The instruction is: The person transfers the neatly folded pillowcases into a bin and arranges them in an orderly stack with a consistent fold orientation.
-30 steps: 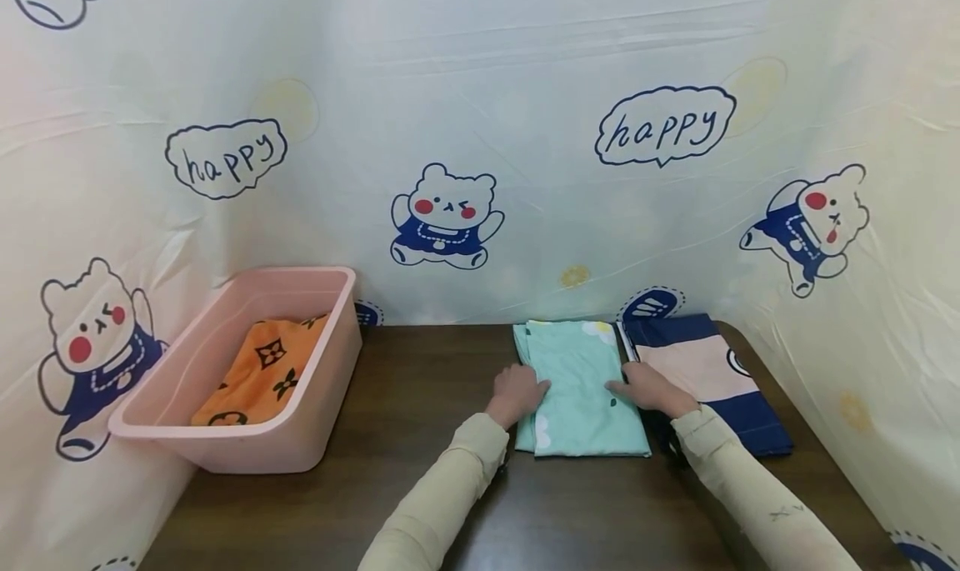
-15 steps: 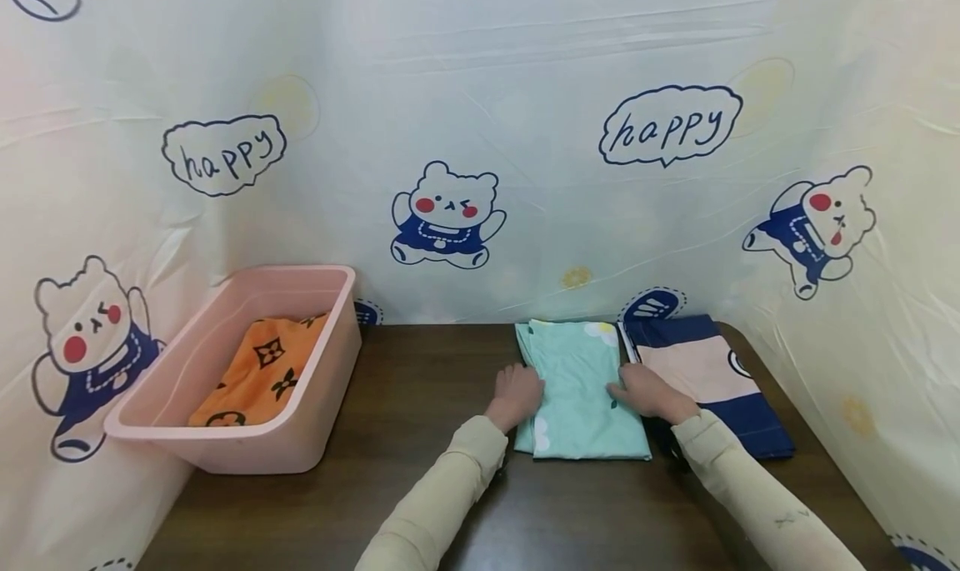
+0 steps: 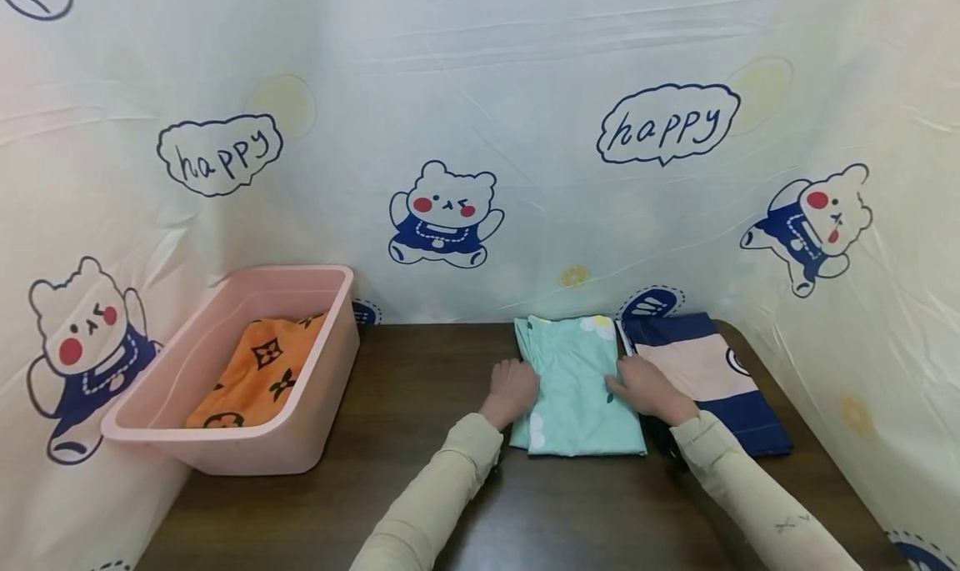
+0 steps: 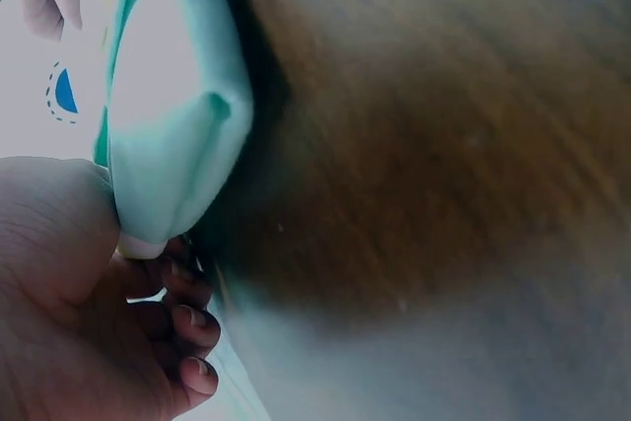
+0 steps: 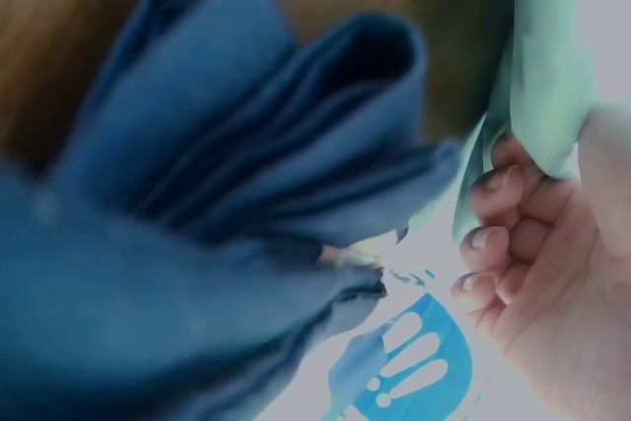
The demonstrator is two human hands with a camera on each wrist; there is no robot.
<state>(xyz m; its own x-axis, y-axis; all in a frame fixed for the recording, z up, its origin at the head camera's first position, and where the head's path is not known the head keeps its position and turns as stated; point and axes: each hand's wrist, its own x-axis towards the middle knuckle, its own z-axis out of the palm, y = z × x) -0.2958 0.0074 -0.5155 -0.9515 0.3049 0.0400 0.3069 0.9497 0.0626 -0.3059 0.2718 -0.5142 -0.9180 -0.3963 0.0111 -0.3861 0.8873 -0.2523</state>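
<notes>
A folded mint-green cloth [image 3: 581,413] with white flower prints lies on the table in the head view. My left hand [image 3: 513,390] grips its left edge; the left wrist view has the thumb over the folded layers [image 4: 182,96] and the fingers curled beneath. On the opposite edge, my right hand [image 3: 651,388] pinches the cloth, its thumb on top. Curled fingertips [image 5: 488,239] tuck under the mint edge in the right wrist view. Close by on the right is a folded navy and pink cloth [image 3: 686,369], partly covered by my right hand and sleeve.
A pink plastic bin [image 3: 333,396] stands at the table's left, an orange cloth [image 3: 262,371] with dark motifs inside it. Behind the brown table [image 3: 420,388] hangs a pale curtain [image 3: 525,121] with bear prints, which runs down both sides.
Both hands stay at the mint cloth's two edges. The left thumb, earlier visible on top of the cloth, is now hidden in the head view. The cloth has barely shifted.
</notes>
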